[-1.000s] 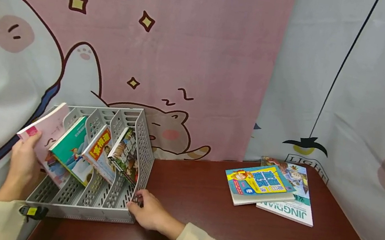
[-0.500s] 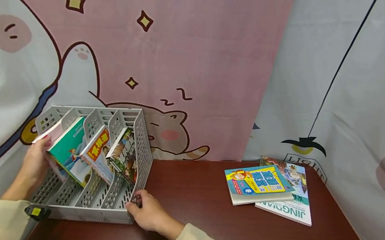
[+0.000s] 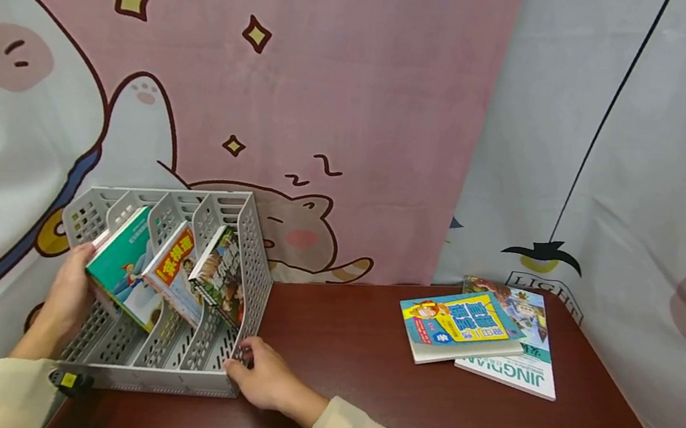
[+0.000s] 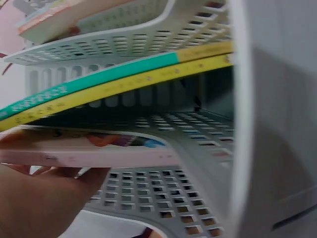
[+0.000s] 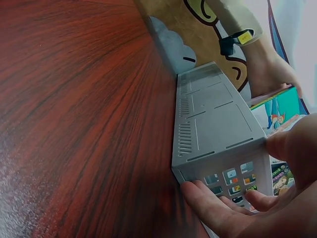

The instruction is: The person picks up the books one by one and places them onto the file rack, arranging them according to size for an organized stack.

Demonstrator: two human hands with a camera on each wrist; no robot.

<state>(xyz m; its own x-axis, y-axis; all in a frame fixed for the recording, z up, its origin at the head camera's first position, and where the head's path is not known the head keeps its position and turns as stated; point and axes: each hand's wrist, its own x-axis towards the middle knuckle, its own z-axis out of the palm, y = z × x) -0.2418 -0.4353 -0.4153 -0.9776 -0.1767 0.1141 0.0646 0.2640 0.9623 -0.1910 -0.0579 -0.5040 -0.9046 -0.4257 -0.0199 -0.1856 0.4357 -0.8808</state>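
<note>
A grey perforated book rack (image 3: 148,379) with upright dividers stands at the left of the table. My left hand (image 3: 70,292) holds a pink-spined book (image 4: 89,157) in the rack's left part, and the head view mostly hides this book behind the hand and the green book. Beside it leans a green book (image 3: 125,269) with a yellow edge. Further right in the rack are a book with a red and yellow title (image 3: 178,267) and a dark picture book (image 3: 224,274). My right hand (image 3: 268,377) grips the rack's front right corner, thumb and fingers on either side of it.
On the right of the brown table (image 3: 352,334), a blue and yellow book (image 3: 463,322) lies across a white-covered book (image 3: 535,376). A printed cloth (image 3: 367,99) hangs close behind the rack and table.
The pink book has gone down and right into the rack, my left hand moving with it; its cover is now mostly hidden behind the green book. My right hand stays on the rack corner.
</note>
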